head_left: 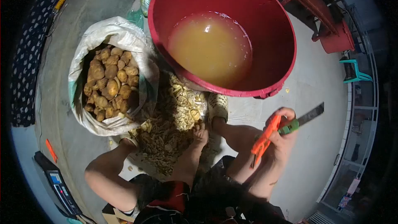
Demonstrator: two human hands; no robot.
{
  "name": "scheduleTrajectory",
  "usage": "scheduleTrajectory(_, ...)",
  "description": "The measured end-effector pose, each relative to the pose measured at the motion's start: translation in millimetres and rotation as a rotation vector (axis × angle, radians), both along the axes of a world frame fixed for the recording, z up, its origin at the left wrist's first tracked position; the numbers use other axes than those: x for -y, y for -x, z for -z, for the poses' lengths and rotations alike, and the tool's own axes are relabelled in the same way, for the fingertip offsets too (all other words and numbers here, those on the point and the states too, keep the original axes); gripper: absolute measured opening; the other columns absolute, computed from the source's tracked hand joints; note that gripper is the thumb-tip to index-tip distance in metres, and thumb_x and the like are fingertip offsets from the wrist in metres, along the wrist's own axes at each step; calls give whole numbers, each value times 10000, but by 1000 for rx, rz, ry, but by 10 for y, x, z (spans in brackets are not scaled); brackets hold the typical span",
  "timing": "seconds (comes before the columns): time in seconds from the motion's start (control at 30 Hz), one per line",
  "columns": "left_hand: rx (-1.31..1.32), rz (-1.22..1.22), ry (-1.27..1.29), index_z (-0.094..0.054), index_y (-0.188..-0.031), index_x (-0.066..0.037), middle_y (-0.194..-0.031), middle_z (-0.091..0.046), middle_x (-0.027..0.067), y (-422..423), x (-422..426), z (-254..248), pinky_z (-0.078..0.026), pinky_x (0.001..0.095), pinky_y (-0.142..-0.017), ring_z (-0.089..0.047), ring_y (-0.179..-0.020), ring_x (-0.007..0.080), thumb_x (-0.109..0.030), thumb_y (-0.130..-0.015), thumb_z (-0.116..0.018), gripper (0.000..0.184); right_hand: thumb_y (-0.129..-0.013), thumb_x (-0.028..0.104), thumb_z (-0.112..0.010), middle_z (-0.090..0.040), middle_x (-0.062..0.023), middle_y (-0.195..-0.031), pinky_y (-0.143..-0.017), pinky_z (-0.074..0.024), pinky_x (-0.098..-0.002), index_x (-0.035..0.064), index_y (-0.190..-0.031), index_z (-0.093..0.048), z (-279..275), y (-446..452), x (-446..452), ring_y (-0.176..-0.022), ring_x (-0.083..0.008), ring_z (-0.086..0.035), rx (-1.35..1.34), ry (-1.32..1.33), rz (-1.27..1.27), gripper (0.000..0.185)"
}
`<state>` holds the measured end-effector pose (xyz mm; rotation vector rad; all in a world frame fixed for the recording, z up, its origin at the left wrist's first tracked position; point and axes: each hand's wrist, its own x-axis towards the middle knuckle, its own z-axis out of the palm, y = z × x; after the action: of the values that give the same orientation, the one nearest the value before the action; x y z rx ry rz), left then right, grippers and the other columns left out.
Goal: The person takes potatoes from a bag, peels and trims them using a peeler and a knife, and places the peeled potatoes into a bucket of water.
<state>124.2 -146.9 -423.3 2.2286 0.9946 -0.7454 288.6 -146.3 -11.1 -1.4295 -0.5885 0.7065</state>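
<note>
My right hand [284, 135] is raised at the right, closed around two tools. One is an orange-handled peeler [265, 141], its metal end pointing down toward my forearm. The other is a knife [309, 115] with a green handle and a dark blade pointing up and right. Low between my legs, my left hand [200, 136] touches the edge of a heap of pale cut potato pieces [186, 110]. Its fingers are bent, and what lies under them is hidden. Brown potato peelings [159, 145] are piled on the floor left of that hand.
A large red tub [286, 62] of cloudy yellowish water stands ahead. Left of it is an open white sack [78, 66] of unpeeled potatoes [111, 72]. A digital scale [58, 182] and an orange tool [51, 150] lie at far left. A turquoise stool [360, 74] is at right.
</note>
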Motion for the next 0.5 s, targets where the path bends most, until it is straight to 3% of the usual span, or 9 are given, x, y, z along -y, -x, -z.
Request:
scheduleTrajectory(0.23,60,249,-165,-609,-1136,-126,-1393,-414,94,51,5,274,-413,408,-887,-453,-1119,255,-272,-953,-538,244,-570,331,-938,-560,-19,-903,-680,-438,-237,27,-1061,-546,39,-21,-8,-779,-107,-538,-36,62,27,697)
scheduleTrajectory(0.4,436,226,-382,-680,-1076,-96,-1119,-597,149,389,340,1203,-443,435,-724,-516,-847,253,-205,-866,-644,239,-592,283,-934,-558,-19,-911,-682,-445,-239,24,-1070,-547,41,-27,-21,-779,-106,-537,-8,63,-28,668)
scheduleTrajectory(0.5,448,150,-322,-630,-1206,-46,-1023,-670,182,329,117,518,-484,459,-700,-580,-806,281,-109,-820,-686,395,-629,169,-917,-568,-21,-898,-689,-453,-244,15,-1072,-552,11,6,-93,-775,-104,-544,42,13,-22,594)
